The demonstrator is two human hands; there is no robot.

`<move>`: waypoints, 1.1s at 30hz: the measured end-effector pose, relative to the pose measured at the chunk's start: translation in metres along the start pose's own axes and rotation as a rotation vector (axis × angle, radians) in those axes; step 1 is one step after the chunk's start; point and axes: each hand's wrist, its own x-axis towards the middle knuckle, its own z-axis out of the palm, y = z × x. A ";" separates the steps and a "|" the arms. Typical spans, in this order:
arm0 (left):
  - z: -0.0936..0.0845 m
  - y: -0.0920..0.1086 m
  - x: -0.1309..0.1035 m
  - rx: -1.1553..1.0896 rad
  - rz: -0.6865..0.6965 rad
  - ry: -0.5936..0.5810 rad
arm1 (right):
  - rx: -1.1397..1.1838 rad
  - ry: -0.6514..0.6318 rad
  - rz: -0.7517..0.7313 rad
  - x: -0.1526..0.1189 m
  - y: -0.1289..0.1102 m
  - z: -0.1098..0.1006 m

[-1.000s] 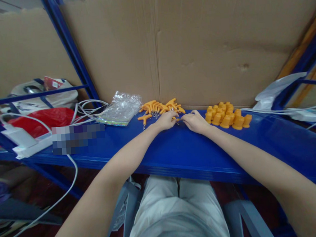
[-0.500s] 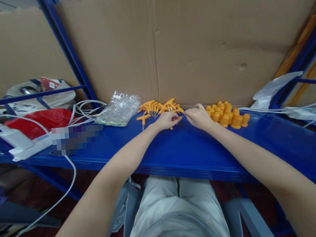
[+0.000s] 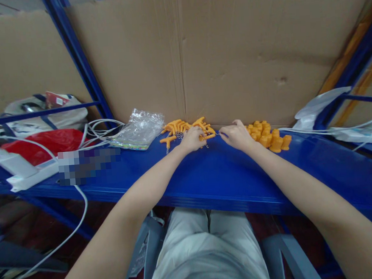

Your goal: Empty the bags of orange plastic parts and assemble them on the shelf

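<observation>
My left hand (image 3: 192, 140) is closed on an orange piece (image 3: 209, 135) that has a small chain. Facing it, my right hand (image 3: 235, 136) has its fingertips pinched at the chain end (image 3: 218, 133) on the right of that piece; the exact grip is too small to make out. Behind and left of my left hand lies a pile of orange T-shaped pieces (image 3: 175, 126) with chains, and one such piece (image 3: 168, 141) is apart at its left. Several orange cup-like pieces (image 3: 276, 143) stand just right of my right hand.
A blue table (image 3: 214, 175) runs across the view, with a cardboard wall (image 3: 231, 55) behind it. On the left are a clear plastic bag (image 3: 140, 127), a white power strip (image 3: 32, 175), cables and a red bag (image 3: 43, 145). White plastic (image 3: 314, 109) lies at the right.
The orange piece in my left hand has turned and now shows more between the hands. My right hand has shifted slightly right. The whole view has moved a little.
</observation>
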 end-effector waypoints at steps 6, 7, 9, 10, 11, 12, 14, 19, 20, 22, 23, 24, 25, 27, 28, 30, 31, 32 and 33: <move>-0.006 0.009 -0.004 -0.024 -0.090 0.013 | 0.016 0.010 -0.014 0.000 0.012 -0.001; -0.008 0.011 -0.004 -0.026 -0.126 -0.005 | 0.020 0.014 -0.024 0.001 0.014 -0.001; -0.010 0.015 -0.005 -0.031 -0.193 -0.038 | 0.027 0.019 -0.028 0.001 0.018 -0.002; -0.011 0.016 -0.006 -0.033 -0.213 -0.046 | 0.031 0.018 -0.022 0.001 0.020 -0.004; -0.012 0.017 -0.006 -0.031 -0.223 -0.048 | 0.036 0.015 -0.010 0.001 0.023 -0.006; -0.013 0.017 -0.007 -0.027 -0.226 -0.043 | 0.038 0.010 0.009 0.000 0.025 -0.008; -0.013 0.014 -0.008 -0.015 -0.222 -0.027 | 0.033 -0.007 0.062 -0.001 0.034 -0.012; -0.014 0.004 -0.009 0.005 -0.253 0.004 | 0.003 -0.056 0.213 -0.008 0.066 -0.016; -0.014 0.003 -0.009 0.010 -0.261 0.005 | 0.006 -0.084 0.241 -0.009 0.072 -0.015; -0.015 0.003 -0.009 0.012 -0.256 0.000 | 0.026 -0.168 0.287 -0.011 0.080 -0.010; -0.015 0.003 -0.009 0.013 -0.251 -0.009 | 0.047 -0.210 0.300 -0.011 0.082 -0.006; -0.015 0.004 -0.010 0.012 -0.245 -0.019 | 0.074 -0.245 0.307 -0.011 0.083 -0.003; -0.015 0.005 -0.010 0.011 -0.238 -0.029 | 0.103 -0.274 0.309 -0.011 0.083 0.001; -0.015 0.007 -0.010 0.011 -0.223 -0.045 | 0.151 -0.302 0.304 -0.010 0.081 0.007; -0.015 0.008 -0.010 0.012 -0.216 -0.050 | 0.165 -0.310 0.300 -0.010 0.080 0.010; -0.016 0.010 -0.010 0.009 -0.205 -0.056 | 0.177 -0.320 0.285 -0.009 0.077 0.014; -0.016 0.010 -0.011 0.007 -0.205 -0.059 | 0.179 -0.323 0.274 -0.009 0.075 0.016; -0.016 0.010 -0.011 0.004 -0.208 -0.062 | 0.182 -0.323 0.259 -0.009 0.073 0.017; -0.016 0.011 -0.011 0.001 -0.210 -0.065 | 0.186 -0.321 0.242 -0.009 0.071 0.017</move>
